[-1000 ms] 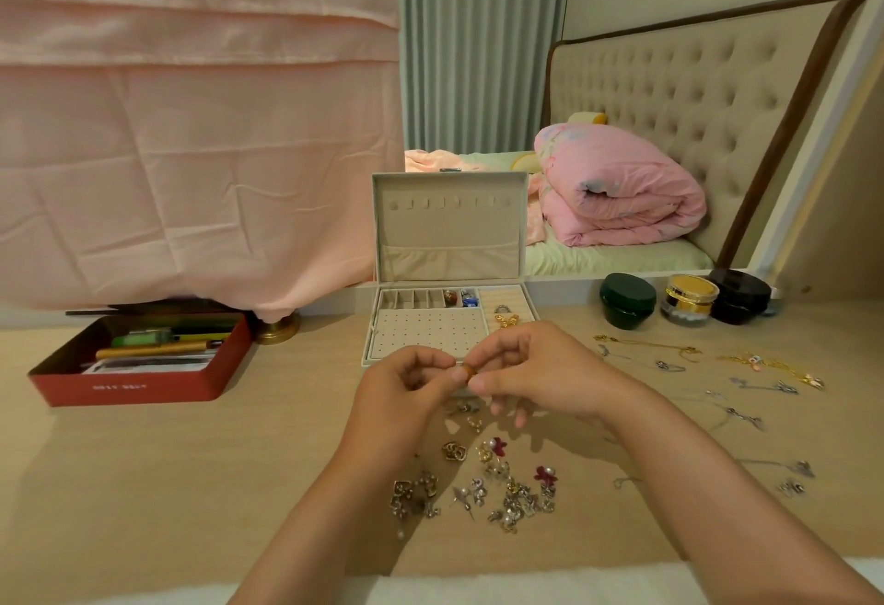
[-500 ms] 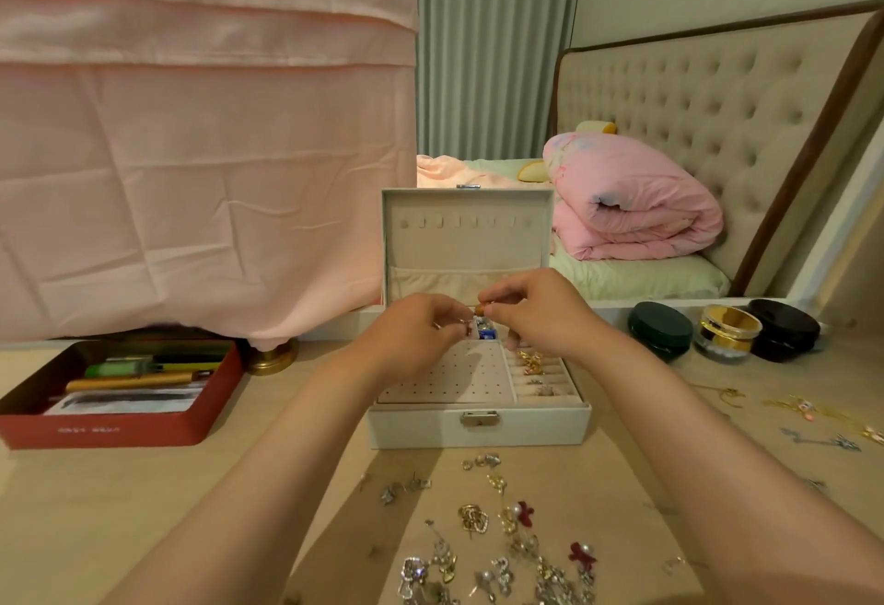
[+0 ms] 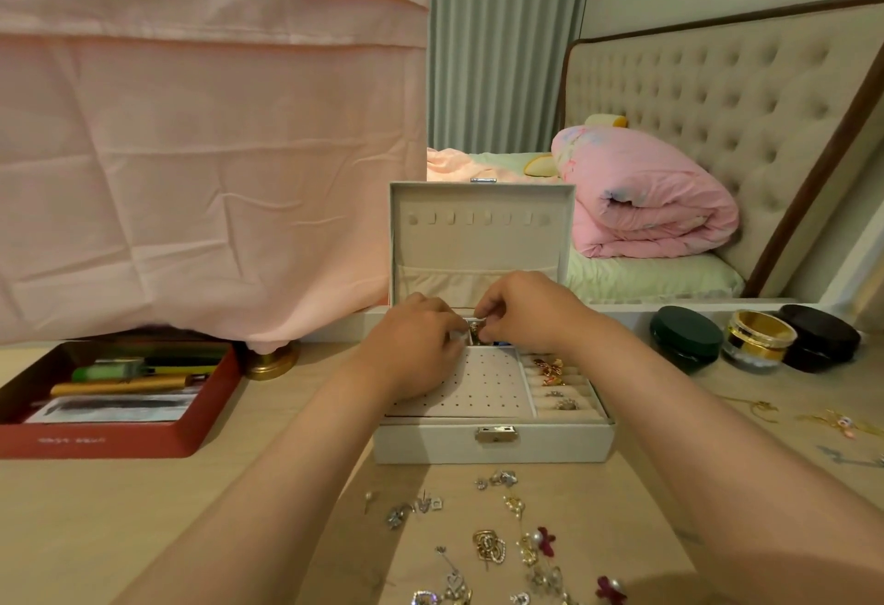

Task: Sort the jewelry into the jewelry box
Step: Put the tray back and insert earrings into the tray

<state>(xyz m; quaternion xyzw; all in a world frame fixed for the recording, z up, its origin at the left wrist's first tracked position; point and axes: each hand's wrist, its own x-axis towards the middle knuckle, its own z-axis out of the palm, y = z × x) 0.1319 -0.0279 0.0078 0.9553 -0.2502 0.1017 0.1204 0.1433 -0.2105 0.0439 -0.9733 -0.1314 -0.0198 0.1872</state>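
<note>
— Behind the desk, what's the room giving us?
— Tufted headboard (image 3: 717,92), a rolled pink duvet (image 3: 646,198) on the bed, green curtain (image 3: 502,44), and a big pink cloth (image 3: 191,150) draped at left.
— And on the wooden desk (image 3: 119,509) itself?
— Red tray (image 3: 110,437) of pens left, three round jars (image 3: 756,339) right, and the jewelry box (image 3: 492,444) dead centre, lid up.
— Hands?
— Left hand (image 3: 411,346) and right hand (image 3: 526,312) meet over the box's back compartments, fingertips pinched together on a small gold piece (image 3: 474,329); what it is, I can't tell.
— Loose jewelry?
— Earrings (image 3: 492,542) scattered just before the box, chains (image 3: 813,418) off right.
</note>
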